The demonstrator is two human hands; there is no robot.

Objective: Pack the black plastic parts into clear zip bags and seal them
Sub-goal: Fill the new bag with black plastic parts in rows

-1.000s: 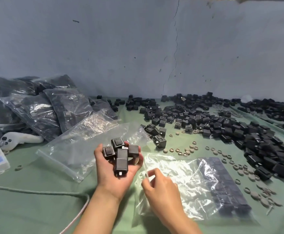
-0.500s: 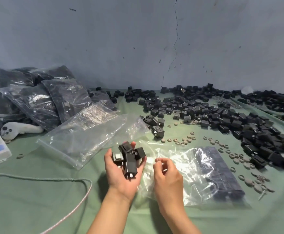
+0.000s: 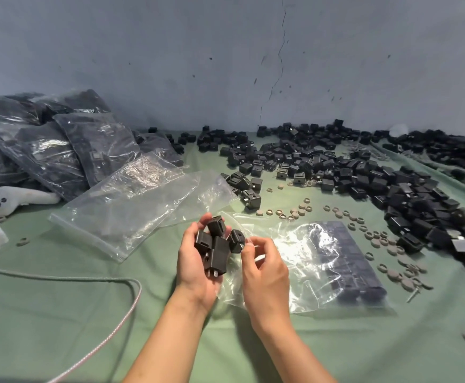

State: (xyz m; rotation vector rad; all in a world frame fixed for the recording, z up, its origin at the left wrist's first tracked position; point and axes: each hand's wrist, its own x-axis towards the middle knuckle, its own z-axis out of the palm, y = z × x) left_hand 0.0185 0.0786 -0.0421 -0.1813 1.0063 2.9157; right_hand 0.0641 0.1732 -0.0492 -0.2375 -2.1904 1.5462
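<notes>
Left hand (image 3: 198,261) cups a cluster of black plastic parts (image 3: 217,246): boxy, matte, metal pins showing. Right hand (image 3: 265,272) pinches just beside them; part or bag film, can't tell. Clear zip bag (image 3: 303,286) lies under both hands, mid-front of table (image 3: 32,333), with neat rows of parts in its right end.

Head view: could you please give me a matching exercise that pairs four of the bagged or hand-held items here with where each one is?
1. handful of black parts
2. part-filled zip bag
3. empty zip bag
4. filled bags

A. piled at the far left
B. pinched at its edge by the right hand
C. lying flat, left of both hands
D. held in the left hand

Pairs: 1-D, 2-B, 3-C, 4-A
</notes>
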